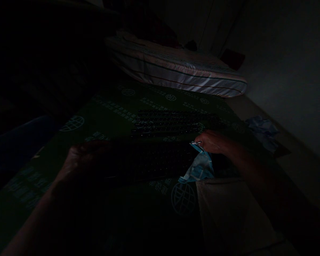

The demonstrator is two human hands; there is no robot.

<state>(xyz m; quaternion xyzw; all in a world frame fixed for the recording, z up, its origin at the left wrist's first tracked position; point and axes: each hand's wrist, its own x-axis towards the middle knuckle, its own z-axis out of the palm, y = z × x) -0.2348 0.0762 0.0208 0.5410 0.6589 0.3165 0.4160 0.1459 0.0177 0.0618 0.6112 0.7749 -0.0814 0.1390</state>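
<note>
Keyboard (154,160) is seen over the green board (104,119), left hand (89,151) at its left end (grip too dark to tell), blue cloth (202,167) pinched in the right hand (209,141) near its right end. Some open board can be seen off the near edge; far side's taken up by key rows (170,123).

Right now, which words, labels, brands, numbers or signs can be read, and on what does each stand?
No text is readable.
Green board: rows of pale characters, too dim and blurred to read; globe emblems, any lettering inside unclear.
Black keyboard: any key markings too dark.
</note>
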